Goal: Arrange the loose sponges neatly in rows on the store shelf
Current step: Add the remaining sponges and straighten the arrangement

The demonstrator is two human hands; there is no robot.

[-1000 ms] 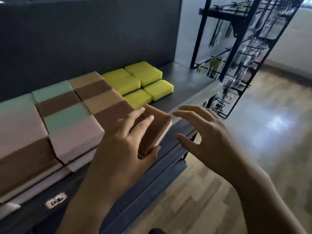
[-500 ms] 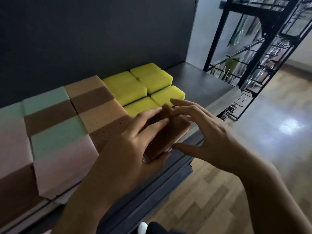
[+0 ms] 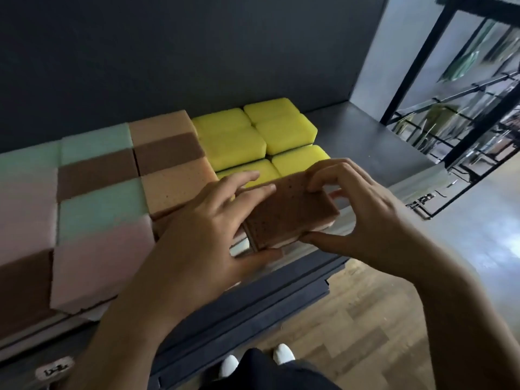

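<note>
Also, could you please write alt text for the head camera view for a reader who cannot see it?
A person's left hand and right hand grip a brown sponge at the front edge of a dark store shelf. Behind it, yellow sponges and brown, green and pink sponges lie in rows.

Right grip (image 3: 374, 218): 1 s ago it hovered clear of the brown sponge (image 3: 292, 212), fingers spread. By 0.5 s ago its fingertips had reached the far end. Now it pinches the right end, fingertips (image 3: 315, 187) on the dotted top and thumb (image 3: 318, 239) under the near edge.

Left grip (image 3: 202, 235): fingers spread wider than 1 s ago, index tip now in front of a yellow sponge (image 3: 267, 171).

The brown sponge now sits between both grips, top turned more toward the camera, pale lower layer showing along its near edge.

View tipped down: white shoes (image 3: 284, 354) have come in at frame bottom, and the rack (image 3: 464, 108) has shifted to the upper right.
</note>
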